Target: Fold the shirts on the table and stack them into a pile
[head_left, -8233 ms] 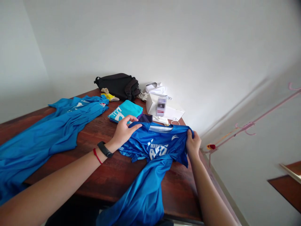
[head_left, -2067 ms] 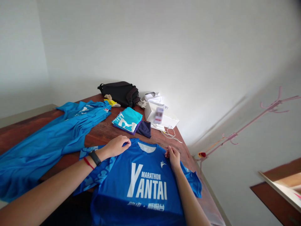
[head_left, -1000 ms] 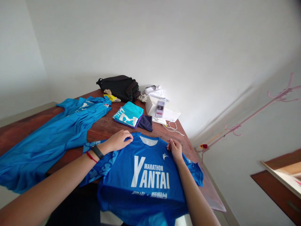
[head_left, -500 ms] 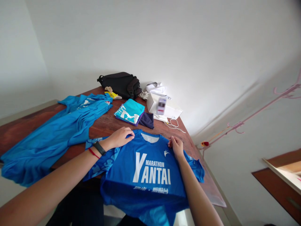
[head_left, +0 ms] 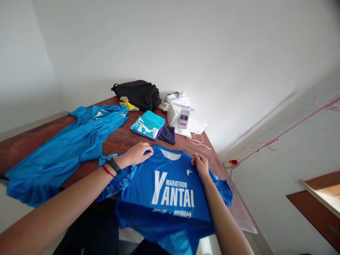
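Note:
A blue T-shirt (head_left: pixel 172 173) with white "MARATHON YANTAI" lettering is spread front up at the near table edge, its hem hanging over. My left hand (head_left: pixel 139 153) is closed, pinching the cloth at the shoulder on the left of the collar. At the opposite shoulder, my right hand (head_left: pixel 200 164) has its fingers curled and pressed together on the fabric. Both sleeves lie out to the sides, and the left forearm passes over one of them.
On the brown table (head_left: pixel 117 143) lie a longer blue garment (head_left: pixel 71 148), a folded turquoise shirt (head_left: pixel 150 124), a dark folded cloth (head_left: pixel 167 134), a black bag (head_left: pixel 135 94), a white box (head_left: pixel 174 115) and a cable (head_left: pixel 198 141). A pink hook stand (head_left: pixel 292 132) is at the right.
The view has shifted slightly, so everything appears a little further right. Both hands keep their places on the T-shirt.

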The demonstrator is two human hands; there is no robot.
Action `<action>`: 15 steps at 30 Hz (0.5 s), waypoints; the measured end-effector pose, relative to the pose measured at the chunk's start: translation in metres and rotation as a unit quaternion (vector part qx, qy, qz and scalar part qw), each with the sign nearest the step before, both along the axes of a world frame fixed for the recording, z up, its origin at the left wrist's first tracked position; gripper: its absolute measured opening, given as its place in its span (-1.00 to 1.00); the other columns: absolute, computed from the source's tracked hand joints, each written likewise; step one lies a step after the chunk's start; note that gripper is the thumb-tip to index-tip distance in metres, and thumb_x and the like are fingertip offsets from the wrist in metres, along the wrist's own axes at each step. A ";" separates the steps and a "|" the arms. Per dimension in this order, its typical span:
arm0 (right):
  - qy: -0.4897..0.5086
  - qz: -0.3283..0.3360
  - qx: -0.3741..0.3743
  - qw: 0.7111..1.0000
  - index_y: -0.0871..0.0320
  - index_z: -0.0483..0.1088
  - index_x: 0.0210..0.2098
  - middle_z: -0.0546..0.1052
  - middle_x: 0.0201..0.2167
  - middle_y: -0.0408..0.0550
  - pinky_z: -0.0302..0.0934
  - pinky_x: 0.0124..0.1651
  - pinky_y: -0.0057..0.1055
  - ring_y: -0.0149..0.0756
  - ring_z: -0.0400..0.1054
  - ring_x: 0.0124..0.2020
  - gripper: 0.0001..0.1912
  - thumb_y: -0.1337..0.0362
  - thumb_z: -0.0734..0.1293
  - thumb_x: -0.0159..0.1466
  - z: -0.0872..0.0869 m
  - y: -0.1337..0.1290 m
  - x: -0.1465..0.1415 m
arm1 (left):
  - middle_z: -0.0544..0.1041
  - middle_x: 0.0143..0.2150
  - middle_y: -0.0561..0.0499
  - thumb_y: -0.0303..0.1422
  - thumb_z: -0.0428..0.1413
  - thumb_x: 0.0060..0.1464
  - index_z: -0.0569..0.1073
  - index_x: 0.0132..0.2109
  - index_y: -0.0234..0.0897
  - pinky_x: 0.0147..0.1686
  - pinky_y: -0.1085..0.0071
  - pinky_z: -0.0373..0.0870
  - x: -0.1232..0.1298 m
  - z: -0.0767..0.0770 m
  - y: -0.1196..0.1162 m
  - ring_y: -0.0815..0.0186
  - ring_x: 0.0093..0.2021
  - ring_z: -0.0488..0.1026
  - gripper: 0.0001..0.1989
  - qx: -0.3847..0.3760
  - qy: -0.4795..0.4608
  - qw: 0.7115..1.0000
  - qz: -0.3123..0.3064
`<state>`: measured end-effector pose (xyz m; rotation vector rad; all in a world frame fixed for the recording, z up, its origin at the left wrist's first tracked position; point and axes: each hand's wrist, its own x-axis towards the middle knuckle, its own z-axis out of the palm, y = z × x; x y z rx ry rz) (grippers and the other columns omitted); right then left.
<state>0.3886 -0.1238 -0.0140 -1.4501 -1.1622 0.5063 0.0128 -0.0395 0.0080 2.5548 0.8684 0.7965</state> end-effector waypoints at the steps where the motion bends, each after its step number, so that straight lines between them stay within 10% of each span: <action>1: -0.002 -0.001 -0.001 1.000 0.17 0.53 -0.34 0.48 -0.63 -0.13 0.18 -0.57 -0.40 -0.31 0.32 -0.64 -0.46 -0.24 0.38 0.21 0.000 0.000 0.000 | 0.60 -0.10 -0.12 -0.29 0.05 0.30 0.62 -0.09 -0.25 0.07 0.24 0.40 0.000 0.000 0.000 0.11 -0.02 0.52 -0.75 -0.001 -0.002 1.000 -0.001; 15: -0.018 -0.004 -0.007 1.000 0.17 0.53 -0.31 0.49 -0.61 -0.13 0.21 -0.55 -0.42 -0.33 0.34 -0.62 -0.46 -0.24 0.37 0.23 -0.004 -0.001 0.006 | 0.60 -0.12 -0.11 -0.34 0.08 0.30 0.63 -0.13 -0.26 0.05 0.28 0.39 0.002 0.002 -0.004 0.15 -0.04 0.53 -0.78 0.012 0.008 1.000 0.004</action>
